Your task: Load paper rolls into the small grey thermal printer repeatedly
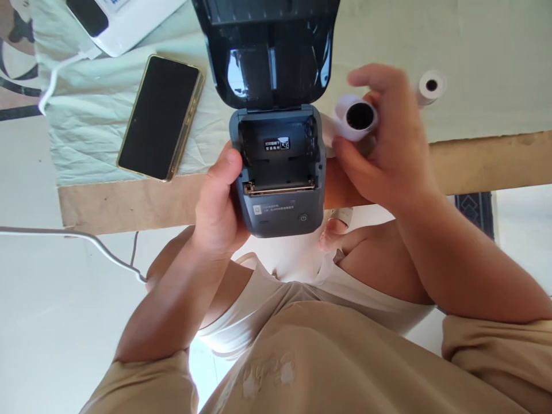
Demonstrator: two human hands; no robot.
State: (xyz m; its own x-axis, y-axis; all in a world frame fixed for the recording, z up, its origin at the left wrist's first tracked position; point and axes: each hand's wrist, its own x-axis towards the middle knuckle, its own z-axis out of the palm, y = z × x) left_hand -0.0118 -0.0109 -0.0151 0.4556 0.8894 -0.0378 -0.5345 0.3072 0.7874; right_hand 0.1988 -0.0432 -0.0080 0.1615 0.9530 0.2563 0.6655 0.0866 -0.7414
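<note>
1. Your left hand [218, 204] grips the small grey printer [278, 172] by its side, thumb up along the casing, and holds it at the edge of the wooden table [487, 161].
2. Your right hand [383, 144] holds a white paper roll [356, 118] between fingers and thumb, its dark core facing you, just beside the printer's right wall.
3. The printer's lid [267, 52] stands swung fully back, and the paper bay beneath it is bare apart from a small dark label – the toothed tear bar runs across its front edge.
4. By the look of it, you are at the loading step: roll in hand, bay open, roll not yet seated. The next move calls for turning the roll so its axis lies across the bay, then lowering it squarely in.
5. A phone [159, 118] lies face up on the pale cloth [86, 126] to the left; a second roll [431, 86] sits well apart to the right.
</note>
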